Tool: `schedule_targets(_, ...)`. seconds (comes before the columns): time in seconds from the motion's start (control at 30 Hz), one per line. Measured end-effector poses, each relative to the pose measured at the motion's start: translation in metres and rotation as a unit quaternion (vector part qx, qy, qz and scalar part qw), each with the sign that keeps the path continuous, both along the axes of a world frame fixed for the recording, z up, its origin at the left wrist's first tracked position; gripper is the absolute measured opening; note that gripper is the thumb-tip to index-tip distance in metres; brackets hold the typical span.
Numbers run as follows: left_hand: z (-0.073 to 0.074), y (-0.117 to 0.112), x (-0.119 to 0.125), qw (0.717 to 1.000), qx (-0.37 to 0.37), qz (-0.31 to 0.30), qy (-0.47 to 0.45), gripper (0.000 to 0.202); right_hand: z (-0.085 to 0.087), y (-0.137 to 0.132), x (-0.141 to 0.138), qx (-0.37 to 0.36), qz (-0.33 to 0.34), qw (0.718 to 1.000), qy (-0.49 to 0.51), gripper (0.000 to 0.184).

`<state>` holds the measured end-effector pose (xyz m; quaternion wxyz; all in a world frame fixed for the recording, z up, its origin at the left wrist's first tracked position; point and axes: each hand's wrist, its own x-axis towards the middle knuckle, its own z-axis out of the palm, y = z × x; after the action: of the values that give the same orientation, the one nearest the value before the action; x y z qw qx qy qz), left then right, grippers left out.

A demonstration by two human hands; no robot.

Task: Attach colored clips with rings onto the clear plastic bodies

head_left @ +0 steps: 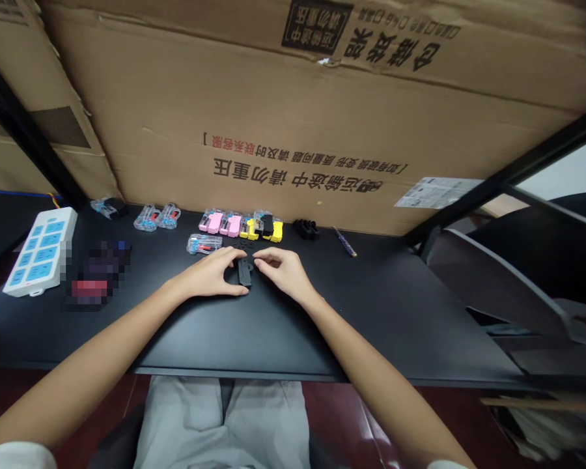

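Observation:
Both my hands meet at the middle of a black table [371,312]. My left hand [212,273] curls its fingers round the left side of a small black plastic part [245,272] that lies on the table. My right hand [286,270] pinches the top right of the same part with fingertips together. Just behind the hands lie tiny black round pieces [241,244] and a clear plastic piece [204,244].
A row of small plastic pieces runs along the back: clear ones [157,217], pink ones [221,223], yellow ones [264,228], a black one [306,228]. A small screwdriver [345,241] lies right of them. A white power strip [39,251] sits far left. Cardboard boxes [293,117] wall the back.

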<state>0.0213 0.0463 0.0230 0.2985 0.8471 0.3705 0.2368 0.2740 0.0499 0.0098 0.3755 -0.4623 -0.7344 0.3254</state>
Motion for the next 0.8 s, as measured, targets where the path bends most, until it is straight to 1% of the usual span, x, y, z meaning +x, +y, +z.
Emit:
schedule_targets(0.07, -0.001, 0.001, 0.0, 1.0, -0.005, -0.001, 0.001, 0.066, 0.001, 0.001, -0.001, -0.081, 0.005, 0.992, 0.1, 0.025)
schedule_targets(0.13, 0.0, 0.001, 0.0, 1.0, -0.007, -0.005, 0.002, 0.062, 0.002, 0.0, -0.003, -0.133, 0.029, 0.982, 0.133, 0.031)
schedule_targets(0.17, 0.0, 0.001, 0.0, 1.0, -0.007, -0.006, 0.003, 0.06, 0.002, 0.0, -0.005, -0.145, 0.039, 0.979, 0.136, 0.031)
schedule_targets(0.23, 0.002, 0.0, 0.001, 1.0, -0.002, -0.009, 0.007, 0.058, 0.001, -0.002, -0.008, -0.146, 0.051, 0.979, 0.131, 0.03)
schedule_targets(0.37, 0.003, -0.001, 0.001, 1.0, 0.015, -0.013, 0.019, 0.058, -0.004, -0.003, -0.012, -0.109, 0.042, 0.985, 0.123, 0.031)
schedule_targets(0.4, 0.003, -0.001, 0.001, 1.0, 0.017, -0.013, 0.022, 0.058, -0.004, -0.003, -0.013, -0.116, 0.045, 0.984, 0.124, 0.031)
schedule_targets(0.53, 0.003, -0.001, 0.001, 0.999, 0.022, -0.013, 0.03, 0.058, -0.003, -0.002, -0.014, -0.182, 0.071, 0.97, 0.147, 0.034)
schedule_targets(0.7, 0.002, 0.0, 0.002, 0.999, 0.032, -0.016, 0.032, 0.059, 0.0, -0.003, -0.017, -0.226, 0.045, 0.953, 0.195, 0.044)
schedule_targets(0.8, 0.002, 0.0, 0.002, 0.999, 0.033, -0.019, 0.029, 0.058, 0.001, -0.003, -0.018, -0.245, 0.039, 0.948, 0.2, 0.044)
